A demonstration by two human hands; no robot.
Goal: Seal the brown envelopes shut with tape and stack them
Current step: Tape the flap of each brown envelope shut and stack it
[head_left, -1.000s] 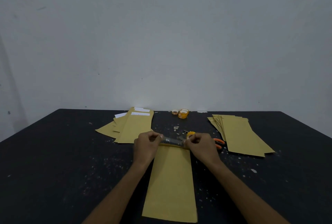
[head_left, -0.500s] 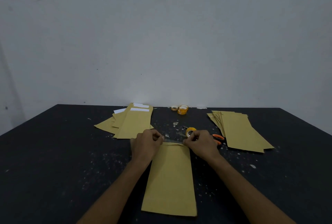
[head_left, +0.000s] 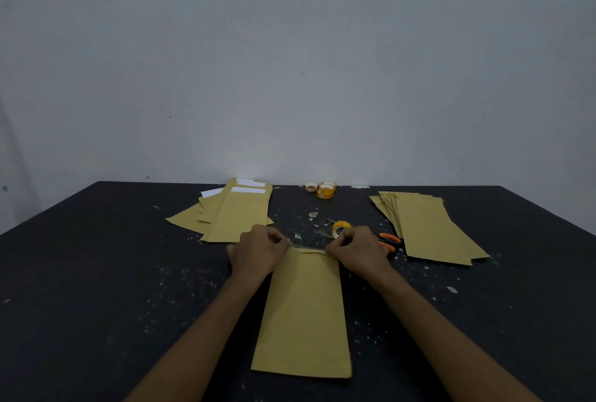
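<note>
Evidently the left hand (head_left: 258, 251) and right hand (head_left: 358, 250), fingers curled, each pinched an end of the clear tape strip (head_left: 308, 247) between them, at the top edge of the brown envelope (head_left: 303, 311); it likely wanted lowering taut and level, then smoothing outward.

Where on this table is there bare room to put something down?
Bare: near left, between left forearm and table edge, this side of the left envelope pile; near right, between right forearm and edge, this side of the right stack. Crowded: the middle, where left hand and right hand pinch a tape strip on the envelope, scissors and tape rolls behind.
</note>
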